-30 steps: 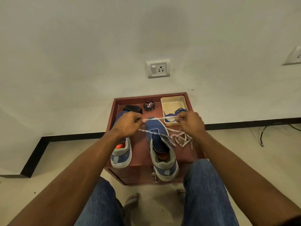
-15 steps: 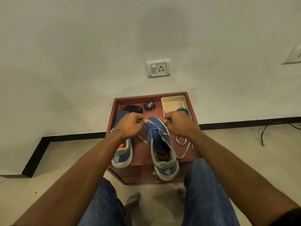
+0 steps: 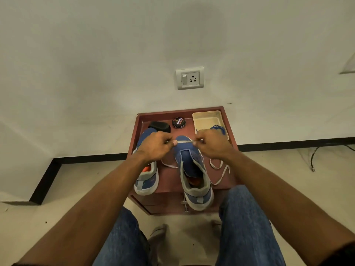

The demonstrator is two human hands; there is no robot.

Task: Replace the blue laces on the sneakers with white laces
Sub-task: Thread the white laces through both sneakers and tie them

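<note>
My left hand (image 3: 153, 145) and right hand (image 3: 213, 144) each keep a closed grip on the white lace (image 3: 184, 142), taut over the right sneaker's (image 3: 194, 169) toe on the worktop (image 3: 169, 175). Uneven pulling could leave mismatched ends or slip the lace out.

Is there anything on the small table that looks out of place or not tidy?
Slightly. The right sneaker sticks its heel out past the table's front edge, and a blue lace hangs over the beige tray's rim. Nothing looks spilled or damaged.
</note>
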